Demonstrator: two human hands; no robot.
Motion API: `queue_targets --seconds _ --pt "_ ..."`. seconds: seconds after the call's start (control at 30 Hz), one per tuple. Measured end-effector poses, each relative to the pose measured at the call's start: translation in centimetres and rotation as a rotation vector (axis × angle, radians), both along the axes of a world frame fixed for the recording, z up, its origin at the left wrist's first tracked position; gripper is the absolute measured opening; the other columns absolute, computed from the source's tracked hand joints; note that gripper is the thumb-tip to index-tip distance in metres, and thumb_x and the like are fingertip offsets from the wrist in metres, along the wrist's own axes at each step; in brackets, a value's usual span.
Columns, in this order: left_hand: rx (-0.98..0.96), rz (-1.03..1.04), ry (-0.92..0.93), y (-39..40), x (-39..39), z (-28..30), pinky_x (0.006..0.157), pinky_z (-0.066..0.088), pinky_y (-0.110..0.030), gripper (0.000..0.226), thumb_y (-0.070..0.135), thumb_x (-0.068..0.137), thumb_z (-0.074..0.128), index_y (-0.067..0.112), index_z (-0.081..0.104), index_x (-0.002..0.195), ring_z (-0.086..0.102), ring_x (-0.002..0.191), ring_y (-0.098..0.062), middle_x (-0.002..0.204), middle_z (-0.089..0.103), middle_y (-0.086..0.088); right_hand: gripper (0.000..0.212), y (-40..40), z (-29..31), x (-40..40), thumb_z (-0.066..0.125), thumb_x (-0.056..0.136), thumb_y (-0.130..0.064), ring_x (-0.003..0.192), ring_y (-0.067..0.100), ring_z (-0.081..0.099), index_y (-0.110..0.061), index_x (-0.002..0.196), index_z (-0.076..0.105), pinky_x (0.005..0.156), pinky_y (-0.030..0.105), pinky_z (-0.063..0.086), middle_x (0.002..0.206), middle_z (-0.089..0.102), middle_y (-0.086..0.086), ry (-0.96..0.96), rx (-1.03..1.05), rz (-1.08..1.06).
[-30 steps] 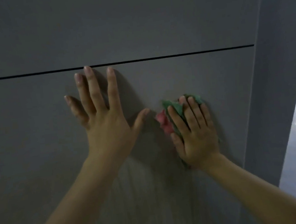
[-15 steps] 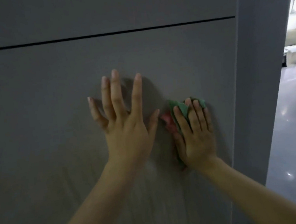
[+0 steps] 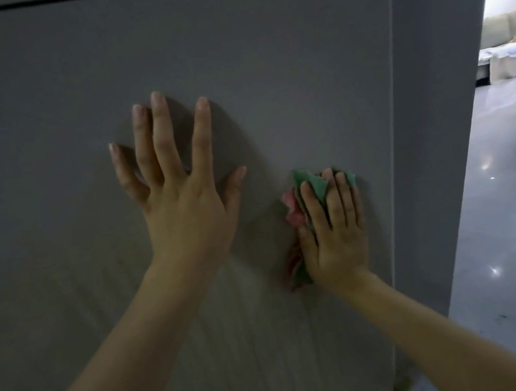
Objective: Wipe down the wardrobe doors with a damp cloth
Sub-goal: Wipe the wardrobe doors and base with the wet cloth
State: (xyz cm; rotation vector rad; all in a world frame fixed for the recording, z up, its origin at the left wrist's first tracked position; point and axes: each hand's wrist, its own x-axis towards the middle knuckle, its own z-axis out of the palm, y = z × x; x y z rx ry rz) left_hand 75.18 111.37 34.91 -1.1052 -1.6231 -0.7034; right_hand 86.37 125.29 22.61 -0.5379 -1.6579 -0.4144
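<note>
The left hand point(image 3: 178, 203) lies flat on the grey wardrobe door point(image 3: 286, 82), fingers straight and spread, thumb angled out to the right, holding nothing. The right hand point(image 3: 336, 232) presses a bunched green-and-pink cloth point(image 3: 294, 214) against the same door, near its right edge; its fingers lie nearly straight over the folds, with cloth showing above the fingertips and along the thumb side, so it pins the cloth to the panel rather than wrapping round it. Faint streaks show on the door below both forearms, which suggests that lower part has been wiped; the area above and to the left of the hands shows no such marks, so much of this door, and whatever other doors there are, probably remains. The dark horizontal gap point(image 3: 74, 1) between panels sits at the very top of the view. Compared with a second ago, that gap has climbed from mid-frame to the top edge, and the right hand and cloth sit lower against the door. The glossy floor point(image 3: 503, 203) and a pale sofa point(image 3: 506, 42) on the right now show more.
</note>
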Motion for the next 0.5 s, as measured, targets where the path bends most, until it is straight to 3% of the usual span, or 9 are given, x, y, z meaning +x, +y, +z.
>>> queue_targets --seconds 0.13,0.27,0.37,0.5 --pt "-0.007 0.001 0.008 -0.2 0.1 0.2 0.114 0.003 -0.057 0.074 0.051 0.09 0.053 0.023 0.022 0.151 0.005 0.144 -0.034 0.156 0.013 -0.021 0.053 2.9 4.5 2.4 0.027 0.101 -0.032 0.141 0.04 0.016 -0.006 0.147 0.026 0.118 0.048 0.011 0.15 0.025 0.026 0.088 -0.041 -0.031" --pt "0.002 -0.005 -0.006 0.1 0.1 0.2 0.114 0.002 -0.056 0.074 0.05 0.09 0.053 0.023 0.021 0.151 0.004 0.144 -0.035 0.156 0.011 -0.021 0.05 2.2 5.4 0.9 0.025 0.101 -0.03 0.141 0.038 0.019 -0.005 0.145 0.031 0.117 0.049 0.016 0.15 0.028 0.026 0.279 -0.131 -0.033" --pt "-0.002 -0.01 -0.019 0.0 0.4 0.1 0.113 0.001 -0.056 0.074 0.05 0.09 0.052 0.022 0.022 0.151 0.004 0.144 -0.035 0.156 0.011 -0.021 0.049 1.6 1.2 0.8 0.027 0.101 -0.031 0.143 0.037 0.015 -0.008 0.145 0.031 0.117 0.05 0.015 0.15 0.024 0.023 0.189 -0.115 -0.025" --pt "-0.026 -0.052 -0.023 -1.2 0.2 0.3 0.115 0.004 -0.056 0.068 0.048 0.091 0.046 0.021 0.026 0.15 0.006 0.145 -0.034 0.156 0.013 -0.02 0.055 2.3 -2.1 2.6 0.023 0.102 -0.034 0.147 0.026 -0.002 -0.02 0.153 0.008 0.119 0.047 0.008 0.152 0.016 0.018 0.03 -0.109 -0.036"
